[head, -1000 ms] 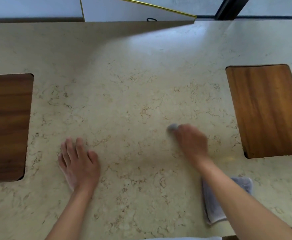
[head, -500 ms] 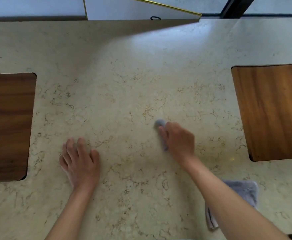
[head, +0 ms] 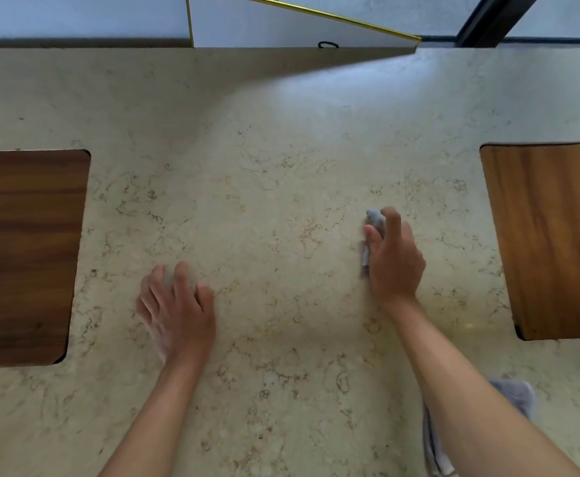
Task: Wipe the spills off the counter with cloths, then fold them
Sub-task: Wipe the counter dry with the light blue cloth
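Both arms are showing bare from the bottom edge of the frame right up to the wrists, no sleeves anywhere. The left hand (head: 175, 311) and right hand (head: 393, 256) aren't wearing anything either: no gloves, rings, watch or bands.
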Available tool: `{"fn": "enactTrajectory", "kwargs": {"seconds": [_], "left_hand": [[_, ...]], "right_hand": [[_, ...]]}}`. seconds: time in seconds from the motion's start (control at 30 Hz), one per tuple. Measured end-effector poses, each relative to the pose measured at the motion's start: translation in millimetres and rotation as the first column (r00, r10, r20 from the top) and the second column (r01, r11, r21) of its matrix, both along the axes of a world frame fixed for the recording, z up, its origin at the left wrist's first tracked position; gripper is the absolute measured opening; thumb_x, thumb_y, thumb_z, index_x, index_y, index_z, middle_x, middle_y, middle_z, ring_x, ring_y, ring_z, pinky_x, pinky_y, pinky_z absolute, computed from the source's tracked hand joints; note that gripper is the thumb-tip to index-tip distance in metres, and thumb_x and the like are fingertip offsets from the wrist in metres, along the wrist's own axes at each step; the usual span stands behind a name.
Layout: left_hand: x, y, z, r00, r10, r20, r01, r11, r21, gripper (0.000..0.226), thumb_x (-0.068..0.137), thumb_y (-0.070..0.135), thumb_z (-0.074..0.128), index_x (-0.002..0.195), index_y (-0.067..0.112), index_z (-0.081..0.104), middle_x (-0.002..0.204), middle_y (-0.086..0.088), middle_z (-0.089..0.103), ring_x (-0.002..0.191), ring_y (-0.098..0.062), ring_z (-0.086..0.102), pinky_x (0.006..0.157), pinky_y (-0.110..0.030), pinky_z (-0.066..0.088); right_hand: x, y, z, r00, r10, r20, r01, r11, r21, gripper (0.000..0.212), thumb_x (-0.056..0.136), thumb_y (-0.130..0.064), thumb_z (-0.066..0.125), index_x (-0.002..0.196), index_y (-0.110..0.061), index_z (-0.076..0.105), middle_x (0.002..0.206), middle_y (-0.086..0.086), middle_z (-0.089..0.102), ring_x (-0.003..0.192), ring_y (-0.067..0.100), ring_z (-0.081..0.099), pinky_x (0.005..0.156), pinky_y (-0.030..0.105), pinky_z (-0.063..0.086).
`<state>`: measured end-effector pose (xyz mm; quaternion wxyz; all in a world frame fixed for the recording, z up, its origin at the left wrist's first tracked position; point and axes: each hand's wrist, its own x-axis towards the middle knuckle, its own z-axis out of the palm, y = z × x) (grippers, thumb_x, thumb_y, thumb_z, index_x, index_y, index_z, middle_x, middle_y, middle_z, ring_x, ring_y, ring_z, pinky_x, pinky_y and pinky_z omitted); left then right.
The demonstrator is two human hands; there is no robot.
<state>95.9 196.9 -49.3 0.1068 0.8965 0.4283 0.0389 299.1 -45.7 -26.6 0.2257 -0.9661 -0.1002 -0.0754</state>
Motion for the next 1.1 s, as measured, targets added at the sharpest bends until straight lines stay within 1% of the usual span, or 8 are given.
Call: {"fn": "enactTrajectory", "kwargs": {"seconds": [0.1,0.27,0.4,0.53,0.67,0.9,1.0,1.1], "left_hand": [[1,0,0,1.0,0.001,-0.004,-0.001,1.0,0.004,0.047,0.093,0.032,0.044,0.136,0.013,0.047,0.146,-0.022,0.039,0.137,-0.044,0.034,0.11,-0.059,0.027],[1,-1,0,1.0,0.0,0.008,0.0,1.0,0.021,0.047,0.093,0.031,0.043,0.135,0.012,0.049,0.145,-0.023,0.039,0.136,-0.044,0.035,0.109,-0.06,0.027],[2,-2,1,1.0,0.003,0.009,-0.003,0.999,0.039,0.046,0.093,0.03,0.044,0.134,0.01,0.049,0.144,-0.024,0.039,0.135,-0.046,0.036,0.107,-0.06,0.028],[2,-1,1,1.0,0.0,-0.007,0.0,0.999,0.039,0.045,0.094,0.029,0.046,0.135,0.01,0.049,0.144,-0.024,0.039,0.135,-0.046,0.036,0.107,-0.061,0.028],[0,-1,0,1.0,-0.006,-0.002,0.006,0.999,0.033,0.045,0.093,0.029,0.047,0.134,0.011,0.049,0.144,-0.024,0.04,0.134,-0.047,0.036,0.107,-0.062,0.029],[3,-3,1,1.0,-0.009,-0.008,0.009,0.998,0.07,0.043,0.094,0.026,0.046,0.133,0.009,0.05,0.142,-0.026,0.041,0.132,-0.048,0.038,0.104,-0.063,0.032],[2,-3,2,1.0,-0.009,-0.016,0.01,0.998,0.067,0.043,0.094,0.027,0.046,0.133,0.009,0.05,0.141,-0.026,0.041,0.132,-0.048,0.038,0.104,-0.064,0.032],[1,-1,2,1.0,-0.019,-0.015,0.02,0.998,0.067,0.044,0.093,0.027,0.048,0.134,0.01,0.051,0.141,-0.025,0.042,0.132,-0.048,0.039,0.104,-0.063,0.032]], "right_hand": [[11,-13,-1,0.997,-0.07,0.042,0.071,0.997,-0.036,0.018,0.1,-0.026,0.062,0.095,-0.009,0.061,0.091,0.011,0.052,0.062,0.023,0.047,0.048,0.04,0.055],[-2,-19,-8,0.998,0.063,0.009,-0.061,0.986,-0.153,0.038,0.086,-0.039,0.073,0.096,-0.004,0.062,0.089,0.012,0.057,0.068,0.021,0.05,0.047,0.026,0.043],[-22,8,-5,0.999,-0.041,-0.025,0.041,0.999,-0.017,0.021,0.091,-0.022,0.076,0.091,-0.007,0.061,0.078,0.006,0.063,0.058,0.014,0.053,0.045,0.017,0.037],[-62,69,-7,0.955,0.296,-0.005,-0.296,0.954,-0.038,0.017,0.099,-0.021,0.064,0.083,-0.013,0.065,0.072,-0.001,0.065,0.058,0.014,0.059,0.039,0.027,0.048],[-38,53,-14,0.832,0.529,0.166,-0.517,0.848,-0.113,0.027,0.093,-0.016,0.073,0.074,-0.011,0.054,0.071,0.005,0.053,0.062,0.021,0.044,0.052,0.033,0.037],[21,23,-13,0.981,0.014,0.192,0.024,0.981,-0.192,0.02,0.103,-0.017,0.057,0.086,-0.008,0.05,0.077,0.006,0.042,0.071,0.023,0.036,0.061,0.038,0.042],[-44,82,-24,0.925,0.324,0.196,-0.268,0.926,-0.267,0.013,0.099,-0.008,0.054,0.087,-0.011,0.055,0.072,0.005,0.046,0.064,0.022,0.041,0.055,0.039,0.045],[-98,102,-16,0.74,0.669,0.074,-0.639,0.733,-0.235,0.015,0.097,-0.016,0.056,0.082,-0.018,0.058,0.072,-0.002,0.051,0.066,0.018,0.043,0.06,0.032,0.041]]}}
